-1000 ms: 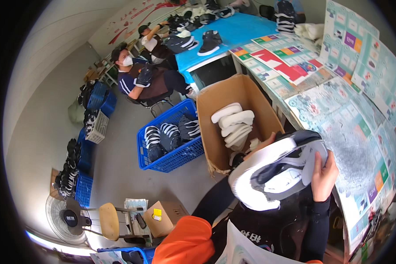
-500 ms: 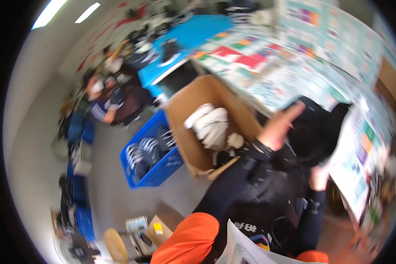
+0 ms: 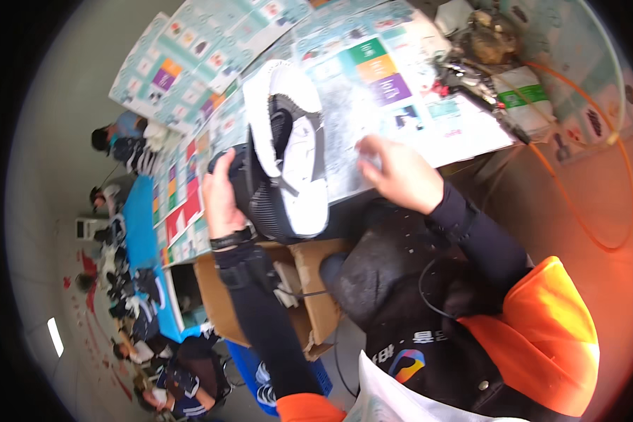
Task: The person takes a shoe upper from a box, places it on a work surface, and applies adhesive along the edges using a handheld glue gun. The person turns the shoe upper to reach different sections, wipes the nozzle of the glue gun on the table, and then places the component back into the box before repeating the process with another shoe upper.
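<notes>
My left hand (image 3: 221, 200) grips a black-and-white shoe (image 3: 306, 204) by its dark side, thumb upward. The shoe is held tilted over the near part of the paper-covered bench (image 3: 471, 137). Its white parts and a dark opening face me; the fingers behind it are hidden. To the right of the shoe and apart from it, my right hand (image 3: 404, 176) is closed, fingers curled toward the thumb. What it holds, if anything, I cannot make out.
Tools (image 3: 482, 88) and an orange hose (image 3: 577, 225) lie at the right. Below the bench stand a cardboard box (image 3: 221, 309) and a blue crate (image 3: 243, 362) with shoes. People (image 3: 190, 383) sit by a blue table (image 3: 141, 225) with shoes at the left.
My view has turned right toward the bench. Both hands were close around a blurred black item; now the left grips the shoe and the right is apart from it.
</notes>
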A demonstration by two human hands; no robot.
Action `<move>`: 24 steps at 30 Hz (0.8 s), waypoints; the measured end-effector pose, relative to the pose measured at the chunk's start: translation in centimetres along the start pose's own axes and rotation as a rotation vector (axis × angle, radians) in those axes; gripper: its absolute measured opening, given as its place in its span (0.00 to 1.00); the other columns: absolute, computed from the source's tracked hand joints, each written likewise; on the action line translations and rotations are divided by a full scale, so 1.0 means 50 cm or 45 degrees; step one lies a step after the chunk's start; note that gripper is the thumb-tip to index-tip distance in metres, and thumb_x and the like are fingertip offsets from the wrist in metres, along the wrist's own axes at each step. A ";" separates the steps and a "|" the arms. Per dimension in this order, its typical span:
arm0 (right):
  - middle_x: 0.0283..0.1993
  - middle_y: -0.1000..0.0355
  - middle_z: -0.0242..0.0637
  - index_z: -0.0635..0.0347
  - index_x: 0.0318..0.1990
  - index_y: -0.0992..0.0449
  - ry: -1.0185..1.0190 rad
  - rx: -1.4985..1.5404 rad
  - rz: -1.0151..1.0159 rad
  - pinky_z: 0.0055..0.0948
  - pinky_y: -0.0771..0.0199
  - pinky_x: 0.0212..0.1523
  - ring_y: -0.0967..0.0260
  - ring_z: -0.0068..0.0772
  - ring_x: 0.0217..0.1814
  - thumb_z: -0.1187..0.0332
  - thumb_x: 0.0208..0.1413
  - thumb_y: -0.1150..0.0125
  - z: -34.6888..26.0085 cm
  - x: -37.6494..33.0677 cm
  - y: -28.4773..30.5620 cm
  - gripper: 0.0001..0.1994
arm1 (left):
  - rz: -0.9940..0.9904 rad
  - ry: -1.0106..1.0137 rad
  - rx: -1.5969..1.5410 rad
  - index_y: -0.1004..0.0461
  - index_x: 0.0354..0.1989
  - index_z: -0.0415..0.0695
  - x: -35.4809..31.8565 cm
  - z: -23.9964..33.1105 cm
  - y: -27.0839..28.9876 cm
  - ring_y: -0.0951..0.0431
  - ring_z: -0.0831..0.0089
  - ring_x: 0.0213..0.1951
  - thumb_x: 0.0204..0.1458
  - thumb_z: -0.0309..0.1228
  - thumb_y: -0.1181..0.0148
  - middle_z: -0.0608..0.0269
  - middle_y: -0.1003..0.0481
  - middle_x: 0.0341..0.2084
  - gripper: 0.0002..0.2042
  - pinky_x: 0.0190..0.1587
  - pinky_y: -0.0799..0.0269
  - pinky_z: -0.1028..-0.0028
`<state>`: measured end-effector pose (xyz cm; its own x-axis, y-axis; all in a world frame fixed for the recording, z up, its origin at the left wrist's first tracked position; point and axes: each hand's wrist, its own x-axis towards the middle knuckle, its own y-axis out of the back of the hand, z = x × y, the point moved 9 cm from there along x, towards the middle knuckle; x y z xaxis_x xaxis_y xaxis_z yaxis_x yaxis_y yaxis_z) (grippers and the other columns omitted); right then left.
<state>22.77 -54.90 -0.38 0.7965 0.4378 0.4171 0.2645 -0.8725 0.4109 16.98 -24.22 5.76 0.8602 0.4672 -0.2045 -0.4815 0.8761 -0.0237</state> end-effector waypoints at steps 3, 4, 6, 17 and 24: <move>0.44 0.27 0.52 0.67 0.50 0.26 0.332 -0.794 0.543 0.53 0.25 0.49 0.29 0.59 0.49 0.77 0.47 0.36 0.062 0.028 0.194 0.19 | -0.083 0.117 -0.072 0.20 0.50 0.29 0.108 -0.039 -0.032 0.13 0.61 0.37 0.63 0.36 0.38 0.48 0.15 0.41 0.18 0.43 0.16 0.65; 0.49 0.28 0.52 0.67 0.48 0.27 0.088 -0.994 0.446 0.52 0.25 0.50 0.30 0.58 0.53 0.77 0.49 0.37 0.120 0.050 0.245 0.17 | -0.092 0.127 -0.069 0.20 0.49 0.28 0.147 -0.063 -0.035 0.13 0.61 0.37 0.62 0.37 0.37 0.49 0.15 0.42 0.19 0.43 0.17 0.65; 0.51 0.28 0.51 0.67 0.46 0.27 0.073 -1.312 0.476 0.49 0.22 0.51 0.30 0.56 0.55 0.77 0.52 0.41 0.178 0.054 0.313 0.13 | -0.004 0.108 0.078 0.20 0.48 0.27 0.229 -0.108 -0.029 0.15 0.61 0.36 0.60 0.39 0.34 0.50 0.15 0.41 0.22 0.42 0.20 0.64; 0.43 0.28 0.57 0.71 0.39 0.27 0.023 -1.222 0.292 0.53 0.23 0.49 0.29 0.61 0.51 0.76 0.50 0.40 0.212 0.108 0.318 0.09 | 0.133 -0.052 0.458 0.19 0.42 0.27 0.336 -0.101 0.075 0.17 0.65 0.33 0.62 0.40 0.39 0.54 0.17 0.32 0.21 0.38 0.25 0.64; 0.30 0.25 0.45 0.67 0.43 0.24 -0.618 0.361 -0.394 0.38 0.24 0.39 0.25 0.35 0.30 0.77 0.48 0.46 0.046 0.052 0.151 0.13 | 0.032 0.013 0.368 0.20 0.41 0.27 0.307 -0.101 0.010 0.17 0.65 0.30 0.61 0.36 0.40 0.54 0.17 0.32 0.18 0.34 0.23 0.65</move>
<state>28.08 -60.84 1.93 0.7983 0.5885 -0.1283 0.6021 -0.7741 0.1957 29.10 -17.22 -2.33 0.8462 0.4892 -0.2115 -0.4333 0.8625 0.2614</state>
